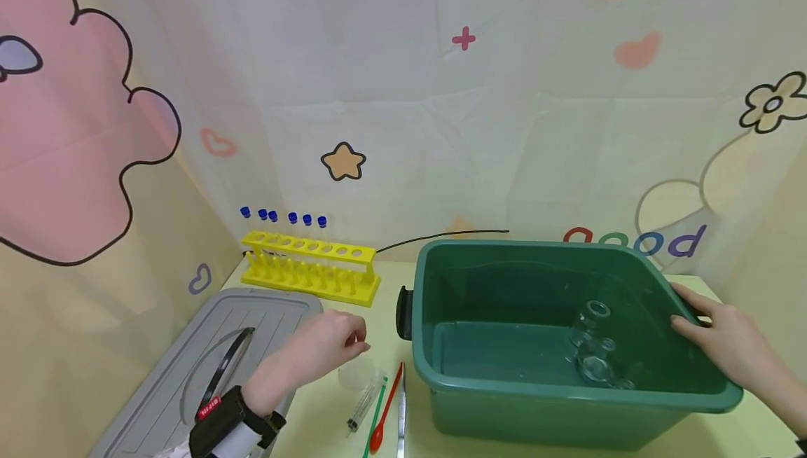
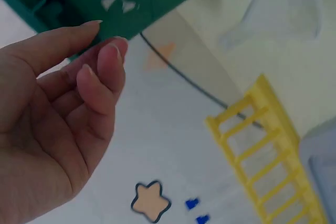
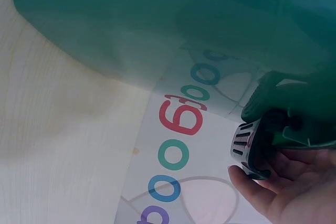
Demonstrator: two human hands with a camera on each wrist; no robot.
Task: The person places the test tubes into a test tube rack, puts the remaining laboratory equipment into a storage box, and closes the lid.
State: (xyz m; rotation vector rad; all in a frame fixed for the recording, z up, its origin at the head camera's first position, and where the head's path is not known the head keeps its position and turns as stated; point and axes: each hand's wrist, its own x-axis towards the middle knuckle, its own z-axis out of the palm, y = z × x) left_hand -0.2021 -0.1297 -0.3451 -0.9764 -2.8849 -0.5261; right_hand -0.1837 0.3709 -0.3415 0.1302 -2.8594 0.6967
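A green plastic storage box stands on the table, with clear glassware lying in its right half. My right hand grips the box at its right end, thumb over the rim. The right wrist view shows its fingers at the black latch handle. My left hand is in the air left of the box, fingers loosely curled and holding nothing. Below it on the table lie a clear syringe, a green stick, a red spoon and a metal strip-like tool.
A yellow test tube rack stands at the back left, with several small blue caps behind it. The grey lid with a black handle lies at the left. A clear funnel-like piece is on the table near the left hand.
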